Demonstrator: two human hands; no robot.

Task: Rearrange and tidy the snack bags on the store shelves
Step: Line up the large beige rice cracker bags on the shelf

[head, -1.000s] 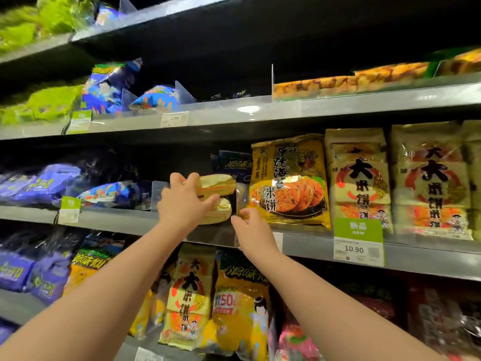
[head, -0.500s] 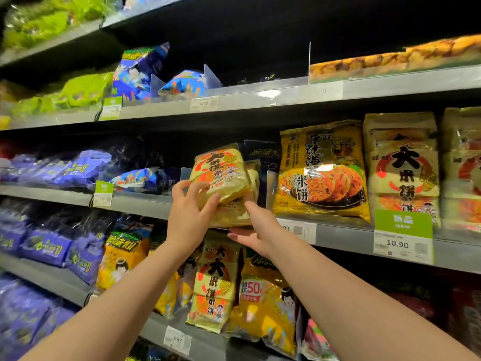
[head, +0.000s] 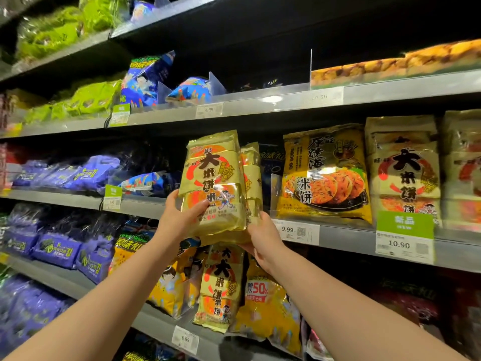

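Note:
A gold rice-cracker bag [head: 214, 178] with black characters and a red ring stands upright at the front of the middle shelf [head: 338, 239]. My left hand [head: 179, 220] grips its lower left corner, thumb across the front. A second gold bag [head: 252, 178] stands just behind it to the right; my right hand [head: 263, 237] holds that one from below at its lower right. To the right stand a yellow seaweed rice-cracker bag [head: 325, 175] and more gold bags [head: 404, 168].
Purple bags [head: 65, 175] and a blue bag [head: 145, 182] lie left on the middle shelf. Blue bags [head: 145, 76] and green bags [head: 86, 97] sit on the shelf above, behind clear dividers [head: 217, 83]. Below hang gold [head: 221, 285] and yellow bags [head: 268, 303]. Price tags [head: 404, 237] line the shelf edges.
The two gold bags were lying flat on the shelf; both hands have lifted and tipped them upright, fronts facing out. The view has shifted left and closer.

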